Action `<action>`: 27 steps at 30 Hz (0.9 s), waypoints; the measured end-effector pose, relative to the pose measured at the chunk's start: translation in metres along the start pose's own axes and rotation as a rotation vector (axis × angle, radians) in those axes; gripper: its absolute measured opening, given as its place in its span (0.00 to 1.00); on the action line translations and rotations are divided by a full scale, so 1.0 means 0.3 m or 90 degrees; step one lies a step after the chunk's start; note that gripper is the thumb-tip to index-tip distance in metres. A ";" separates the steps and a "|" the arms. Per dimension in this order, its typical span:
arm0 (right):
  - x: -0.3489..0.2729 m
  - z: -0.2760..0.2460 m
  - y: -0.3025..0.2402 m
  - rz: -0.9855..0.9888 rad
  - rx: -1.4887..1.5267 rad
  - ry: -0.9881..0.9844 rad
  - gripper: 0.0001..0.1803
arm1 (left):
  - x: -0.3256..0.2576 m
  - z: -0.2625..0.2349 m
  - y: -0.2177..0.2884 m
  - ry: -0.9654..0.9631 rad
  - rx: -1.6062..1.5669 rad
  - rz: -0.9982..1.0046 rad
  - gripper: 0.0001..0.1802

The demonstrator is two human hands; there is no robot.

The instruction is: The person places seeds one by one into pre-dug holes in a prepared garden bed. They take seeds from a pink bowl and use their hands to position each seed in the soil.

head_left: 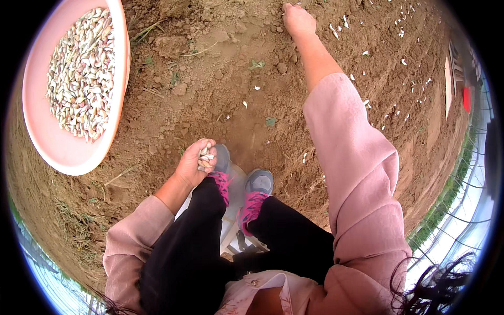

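Close to my shoes, my left hand (pixel 190 167) is curled around several garlic cloves (pixel 206 156), which show between the palm and the fingers. My right arm reaches far forward, and my right hand (pixel 299 20) is down at the soil by the top edge of the view. Its fingers look closed and point away, so whatever they pinch is hidden. To the left stands a wide pink basin (pixel 38 113) with a large heap of garlic cloves (pixel 84 73) in it. Loose cloves (pixel 334 31) lie on the soil just right of my right hand.
Brown, crumbly soil (pixel 199 100) spreads around me, with clods and small weeds (pixel 257 64). More cloves dot the ground to the right. My grey shoes (pixel 260 181) with pink laces are below the middle. A red object (pixel 466 100) and pale sheeting (pixel 472 173) are at the far right.
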State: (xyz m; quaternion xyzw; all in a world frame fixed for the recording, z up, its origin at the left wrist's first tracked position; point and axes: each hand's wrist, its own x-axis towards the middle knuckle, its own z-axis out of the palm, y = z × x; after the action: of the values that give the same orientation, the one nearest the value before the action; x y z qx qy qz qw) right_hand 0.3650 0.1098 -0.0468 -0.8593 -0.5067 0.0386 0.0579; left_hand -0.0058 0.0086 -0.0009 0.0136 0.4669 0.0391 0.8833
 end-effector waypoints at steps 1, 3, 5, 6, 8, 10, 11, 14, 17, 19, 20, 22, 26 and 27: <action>0.008 0.001 0.014 0.010 0.018 0.003 0.10 | 0.003 0.006 -0.001 -0.003 -0.002 -0.002 0.09; -0.028 -0.003 0.029 -0.002 0.112 -0.002 0.10 | 0.007 0.004 -0.002 -0.004 -0.007 -0.004 0.09; -0.125 -0.027 0.003 -0.015 0.220 -0.019 0.11 | 0.002 0.016 0.005 -0.007 -0.005 -0.003 0.09; -0.202 -0.047 -0.014 -0.021 0.279 -0.033 0.11 | 0.002 0.024 0.009 -0.010 -0.004 0.000 0.09; -0.327 -0.038 -0.028 0.014 0.296 -0.131 0.10 | 0.007 0.014 0.013 -0.008 0.002 0.008 0.09; -0.419 -0.023 -0.062 0.030 0.175 -0.162 0.09 | 0.010 0.006 0.012 -0.010 0.008 0.012 0.09; -0.444 0.005 -0.064 -0.008 0.121 -0.120 0.07 | 0.012 0.007 0.010 -0.016 0.011 0.013 0.09; -0.474 0.092 -0.072 -0.047 -0.003 -0.044 0.04 | 0.018 0.031 0.009 -0.006 0.015 0.005 0.09; -0.451 0.100 -0.067 -0.069 -0.026 -0.103 0.04 | 0.015 0.033 0.016 -0.001 0.016 0.010 0.10; -0.411 0.029 -0.059 -0.048 0.047 -0.129 0.05 | 0.005 0.028 0.032 0.010 0.022 0.021 0.10; -0.397 -0.003 -0.047 -0.039 0.086 -0.145 0.05 | 0.006 0.020 0.042 0.010 0.024 0.028 0.10; -0.329 -0.007 0.039 0.052 0.041 -0.030 0.06 | 0.011 0.012 0.050 0.009 0.025 0.038 0.10; -0.248 0.046 0.141 0.068 -0.081 -0.075 0.09 | 0.025 0.020 0.043 0.012 0.027 0.030 0.10; -0.243 0.054 0.142 0.067 -0.097 -0.106 0.10 | 0.025 0.024 0.041 0.013 0.028 0.031 0.10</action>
State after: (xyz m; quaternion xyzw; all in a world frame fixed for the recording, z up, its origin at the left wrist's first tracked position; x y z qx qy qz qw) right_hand 0.3648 0.0264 -0.0683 -0.8804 -0.4655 0.0739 -0.0518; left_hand 0.0037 0.0216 -0.0021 0.0440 0.4765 0.0508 0.8766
